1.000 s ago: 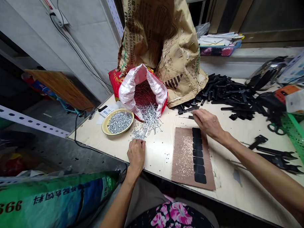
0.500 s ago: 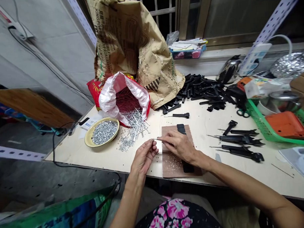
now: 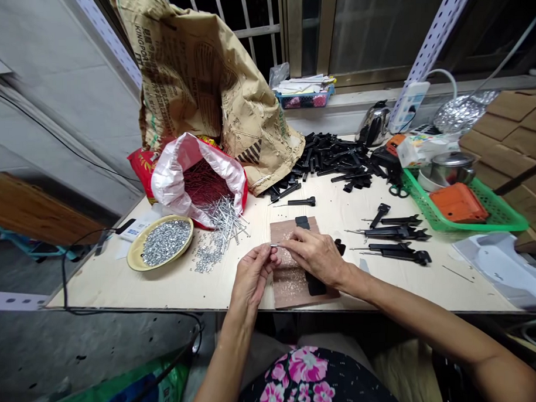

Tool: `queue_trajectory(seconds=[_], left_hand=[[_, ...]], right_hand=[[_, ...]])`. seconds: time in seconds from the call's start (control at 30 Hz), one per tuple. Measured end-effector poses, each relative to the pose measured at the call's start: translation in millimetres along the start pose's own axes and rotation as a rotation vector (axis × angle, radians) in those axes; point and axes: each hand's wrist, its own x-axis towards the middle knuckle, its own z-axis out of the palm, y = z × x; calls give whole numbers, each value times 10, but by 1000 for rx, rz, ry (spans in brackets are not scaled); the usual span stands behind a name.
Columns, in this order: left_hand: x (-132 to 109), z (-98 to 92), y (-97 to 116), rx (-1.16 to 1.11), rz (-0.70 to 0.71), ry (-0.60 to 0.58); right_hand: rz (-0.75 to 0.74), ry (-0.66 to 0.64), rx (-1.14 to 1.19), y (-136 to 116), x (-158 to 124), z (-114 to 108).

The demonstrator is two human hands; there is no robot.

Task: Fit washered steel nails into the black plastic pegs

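Over the brown board (image 3: 291, 291), my left hand (image 3: 252, 275) pinches thumb against fingertips at a thin silver metal rod (image 3: 275, 245). My right hand (image 3: 319, 255) comes in from the other side, its fingers closed at the rod's right end. A black plastic end (image 3: 340, 246) shows just past the right hand; whether it belongs to the rod is hidden. Black pads (image 3: 315, 284) lie on the board, partly under the right hand. A black tool with a thin metal spike (image 3: 301, 202) lies beyond the board.
Left stand a yellow bowl of small metal pieces (image 3: 136, 261), loose pieces (image 3: 206, 256), silver rods (image 3: 227, 223) and an open red-white bag (image 3: 173, 175). Black parts (image 3: 332, 155) are heaped behind. Right are spiked black tools (image 3: 394, 234) and a green basket (image 3: 510, 216).
The whole view has shifted, so table items appear further left. Both hands stay together over the board; more of the silver rod shows between them.
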Motion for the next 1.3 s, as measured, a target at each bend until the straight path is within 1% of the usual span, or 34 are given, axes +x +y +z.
queue_trajectory(seconds=[0.07, 0.17, 0.27, 0.4, 0.53, 0.6, 0.77, 0.83, 0.93, 1.07, 1.17, 1.23, 1.3], left_hand=[[-13, 0, -20, 30, 45, -4], [-28, -9, -40, 91, 102, 7], [-39, -16, -56, 125, 106, 0], [-62, -21, -100, 150, 114, -7], [-102, -43, -144, 261, 202, 25], [-119, -61, -147, 312, 232, 23], [-128, -83, -121, 387, 214, -20], [-124, -80, -118, 410, 236, -18], [-117, -75, -126, 450, 265, -9], [-109, -69, -123, 483, 250, -15], [-91, -73, -95, 522, 229, -26], [-66, -89, -75, 538, 181, -59], [-34, -111, -67, 532, 95, -111]], right_hand=[[4, 21, -52, -34, -23, -3], [40, 37, -71, -76, -69, 20], [65, 38, -94, -101, -124, 52], [40, 33, -147, -120, -194, 80], [33, 32, -175, -126, -247, 104], [34, 26, -168, -124, -265, 124], [48, 36, -126, -121, -285, 169], [68, 28, -110, -129, -283, 157], [122, -18, -65, -140, -275, 104], [147, -62, 3, -118, -283, 45], [173, -64, 68, -76, -308, 61], [183, -77, 127, -46, -324, 91], [171, -91, 150, -22, -337, 118]])
